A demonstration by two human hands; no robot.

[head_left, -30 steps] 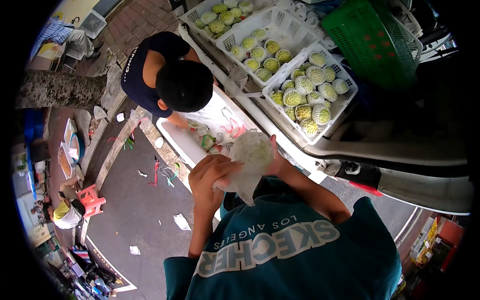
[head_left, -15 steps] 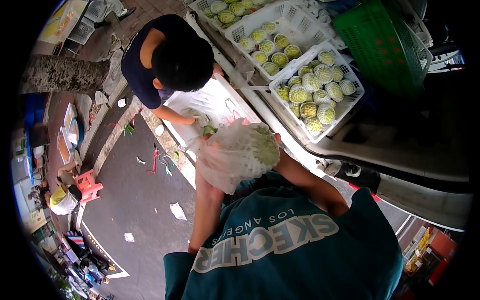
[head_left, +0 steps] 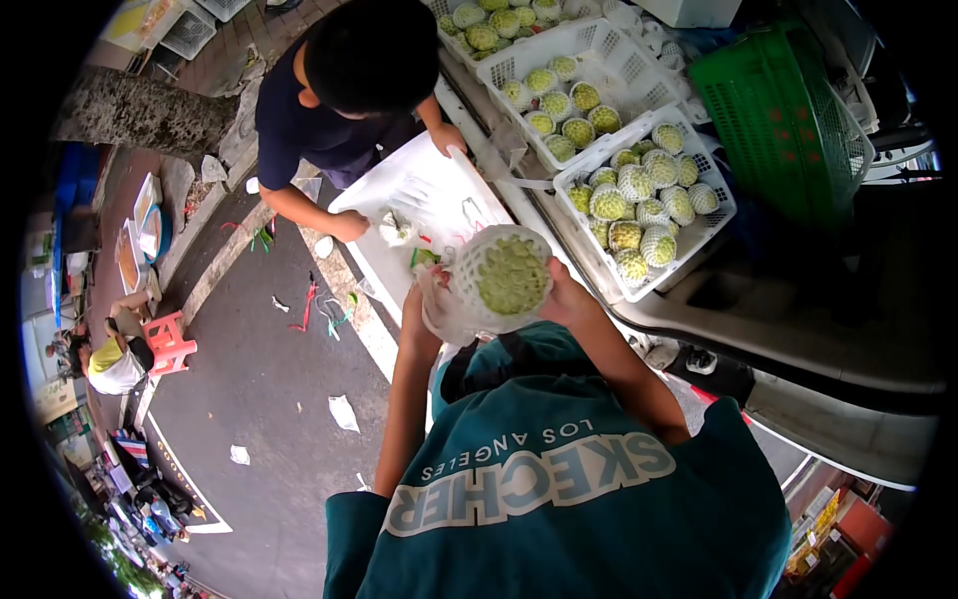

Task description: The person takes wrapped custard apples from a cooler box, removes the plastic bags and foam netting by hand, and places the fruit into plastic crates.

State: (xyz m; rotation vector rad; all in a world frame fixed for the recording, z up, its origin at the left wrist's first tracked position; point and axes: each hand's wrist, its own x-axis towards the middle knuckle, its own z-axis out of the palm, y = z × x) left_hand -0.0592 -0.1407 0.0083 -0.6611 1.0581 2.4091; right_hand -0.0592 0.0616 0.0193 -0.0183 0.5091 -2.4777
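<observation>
A large green bumpy fruit sits in a white foam net, with its green face turned up, in front of the teal shirt. My left hand is closed on crumpled whitish wrapping at the fruit's left side. On the right side, my right hand grips the fruit, its fingers partly hidden behind it. Beyond my hands is a white foam box holding a few wrapped or leafy bits. White crates of similar netted fruits stand at the upper right.
A person in a dark shirt leans over the foam box, a hand on its edge. A green basket lies beyond the crates in the open vehicle. Litter dots the road; a pink stool stands at left.
The fruit's green face now shows upward, where loose whitish wrapping covered it before. The other person's head has moved up in view, and one of their hands now rests on the box's far edge.
</observation>
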